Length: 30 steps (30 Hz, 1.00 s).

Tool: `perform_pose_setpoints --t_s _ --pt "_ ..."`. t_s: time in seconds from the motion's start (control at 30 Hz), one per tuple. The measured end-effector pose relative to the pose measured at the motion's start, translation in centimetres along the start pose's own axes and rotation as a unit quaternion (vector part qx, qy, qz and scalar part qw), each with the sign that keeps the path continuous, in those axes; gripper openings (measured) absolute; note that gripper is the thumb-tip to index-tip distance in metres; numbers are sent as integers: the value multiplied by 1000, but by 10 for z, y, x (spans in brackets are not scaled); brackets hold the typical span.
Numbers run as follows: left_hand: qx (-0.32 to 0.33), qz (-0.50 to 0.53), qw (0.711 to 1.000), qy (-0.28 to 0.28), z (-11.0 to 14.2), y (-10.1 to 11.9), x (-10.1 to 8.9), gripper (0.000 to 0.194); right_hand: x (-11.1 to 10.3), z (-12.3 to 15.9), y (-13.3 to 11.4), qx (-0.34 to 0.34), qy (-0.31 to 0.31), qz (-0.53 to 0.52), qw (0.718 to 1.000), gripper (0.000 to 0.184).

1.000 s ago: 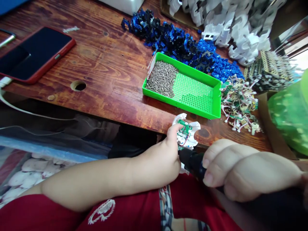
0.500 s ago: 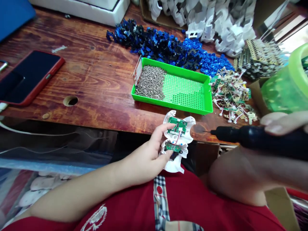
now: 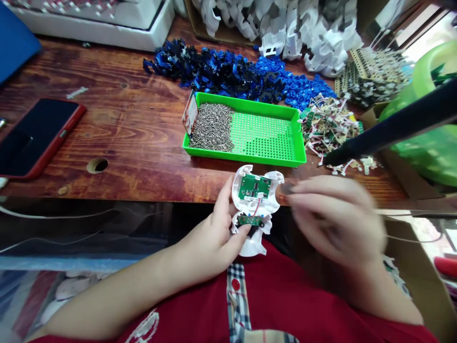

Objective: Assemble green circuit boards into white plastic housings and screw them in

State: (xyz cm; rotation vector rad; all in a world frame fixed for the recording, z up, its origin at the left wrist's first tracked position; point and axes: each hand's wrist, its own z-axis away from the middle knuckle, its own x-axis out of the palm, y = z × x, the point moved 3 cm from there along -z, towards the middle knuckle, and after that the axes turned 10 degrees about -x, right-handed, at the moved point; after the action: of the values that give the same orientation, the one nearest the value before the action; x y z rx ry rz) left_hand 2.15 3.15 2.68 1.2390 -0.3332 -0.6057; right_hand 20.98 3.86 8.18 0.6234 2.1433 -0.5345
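Observation:
My left hand [image 3: 217, 226] is closed around a white plastic shell in two joined parts [image 3: 257, 202], holding it upright just off the table's front edge. A larger green circuit board [image 3: 254, 186] sits in the upper part. The smaller circuit board [image 3: 250, 220] is in the lower part, near my thumb, and a thin red and white cable [image 3: 257, 206] runs between them. To the right of the shell is my right hand [image 3: 332, 219], smeared by motion; whether its fingers hold anything cannot be made out. A dark screwdriver [image 3: 389, 126] slants above that hand, apart from it.
Beyond the shell stands a green tray [image 3: 246, 159] with small screws [image 3: 214, 126] at its left end. Behind it lie blue and black parts [image 3: 221, 71]. Wired boards [image 3: 332, 126] are heaped to the right, near a green tub [image 3: 417, 147]. A phone [image 3: 39, 136] lies left.
My right hand has let go of the screwdriver and moved left, close to the shell. The screwdriver now slants up toward the right edge. My left index finger has shifted off the upper board.

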Motion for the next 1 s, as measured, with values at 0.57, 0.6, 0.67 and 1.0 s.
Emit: perform_pose_setpoints --t_s 0.57,0.6,0.67,1.0 --pt "67 -61 993 80 7 -5 -4 54 19 -11 -21 -179 -12 8 984 21" --pt "68 -72 992 84 7 -7 -4 52 20 -9 -21 -166 -4 -3 986 22" --pt "81 -100 987 96 7 -8 -6 51 23 -6 -20 -136 9 -17 990 23" --pt "190 -168 957 138 8 -9 -6 60 27 1 -18 -55 77 -35 995 23"
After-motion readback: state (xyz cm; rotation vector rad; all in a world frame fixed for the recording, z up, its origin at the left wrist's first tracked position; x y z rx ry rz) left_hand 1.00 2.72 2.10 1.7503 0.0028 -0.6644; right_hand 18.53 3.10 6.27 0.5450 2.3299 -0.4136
